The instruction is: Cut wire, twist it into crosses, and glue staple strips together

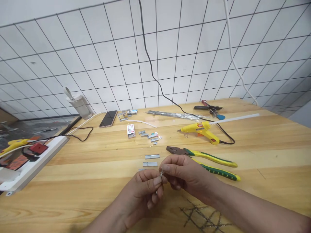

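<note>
My left hand [147, 187] and my right hand [178, 170] meet above the front of the wooden table, fingertips almost touching. Between them they pinch a small silvery metal piece [161, 174]; most of it is hidden by the fingers, so its exact kind does not show. Strips of staples [152, 156] lie just beyond my hands, one partly covered by the left fingers. To the right, partly behind my right hand, rest pliers [211, 157] with yellow-green handles, jaws slightly apart. Under my right forearm is a lattice of dark thin sticks or wires [202, 216].
A yellow glue gun [200, 129] holds a long glue stick. Behind lie thin metal rods [177, 115], a phone [108, 119], a staple box [131, 130] and dark-handled tools [210, 108]. A white power strip [36, 161] sits left; a tiled wall [167, 48] closes the back.
</note>
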Available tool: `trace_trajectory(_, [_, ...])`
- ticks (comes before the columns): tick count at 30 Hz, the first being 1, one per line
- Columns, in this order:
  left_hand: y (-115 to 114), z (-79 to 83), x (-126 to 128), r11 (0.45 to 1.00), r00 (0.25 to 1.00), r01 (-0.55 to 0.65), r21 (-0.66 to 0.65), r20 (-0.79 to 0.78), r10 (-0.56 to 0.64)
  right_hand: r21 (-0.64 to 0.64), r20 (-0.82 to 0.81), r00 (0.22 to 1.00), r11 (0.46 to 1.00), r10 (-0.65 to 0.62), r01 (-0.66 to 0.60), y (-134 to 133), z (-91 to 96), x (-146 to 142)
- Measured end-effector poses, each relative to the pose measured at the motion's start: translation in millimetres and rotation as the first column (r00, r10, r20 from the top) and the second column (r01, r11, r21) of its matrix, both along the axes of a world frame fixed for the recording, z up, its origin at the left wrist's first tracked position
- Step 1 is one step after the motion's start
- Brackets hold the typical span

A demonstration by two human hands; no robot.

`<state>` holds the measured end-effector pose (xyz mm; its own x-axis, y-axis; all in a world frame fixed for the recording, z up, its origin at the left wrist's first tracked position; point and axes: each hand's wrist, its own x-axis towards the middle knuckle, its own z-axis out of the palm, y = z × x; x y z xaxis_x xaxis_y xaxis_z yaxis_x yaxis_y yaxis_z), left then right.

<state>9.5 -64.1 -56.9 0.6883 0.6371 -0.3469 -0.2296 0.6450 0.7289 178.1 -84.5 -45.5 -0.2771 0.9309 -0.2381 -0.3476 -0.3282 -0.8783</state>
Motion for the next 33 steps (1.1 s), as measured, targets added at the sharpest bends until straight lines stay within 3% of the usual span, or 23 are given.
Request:
trace_trajectory(5, [-0.2,0.5,-0.2,1.000,1.000,0.016,-0.006,-0.024,-0.016,0.114,0.119,0.992,0.993,-0.038,0.025,-0.3,5.2,-1.8])
trace_trajectory(10, [-1.4,8.7,2.8,0.987,0.990,-0.006,0.163,-0.139,0.029,0.218,0.265,0.955,0.973,-0.137,0.079,-2.5,12.6,-2.1])
trace_trajectory(16, [-5.0,13.2,3.1,0.938,0.949,-0.063,0.342,-0.271,0.162,0.190,0.357,0.917,0.975,-0.176,0.113,-3.4,13.4,-2.5])
trace_trajectory(20, [-3.9,15.8,2.4,0.947,0.957,-0.054,0.317,-0.254,0.140,0.138,0.318,0.941,0.988,-0.112,0.071,-1.8,10.3,-2.1])
trace_trajectory(27, [0.5,6.4,1.8,0.988,0.988,-0.054,0.144,-0.135,0.074,0.103,0.280,0.958,0.994,-0.060,0.032,-0.3,4.4,-0.8])
trace_trajectory(33, [-0.4,4.8,0.6,0.986,0.986,-0.032,0.163,-0.156,0.058,0.089,0.298,0.952,0.995,-0.065,0.040,0.3,6.8,-1.9])
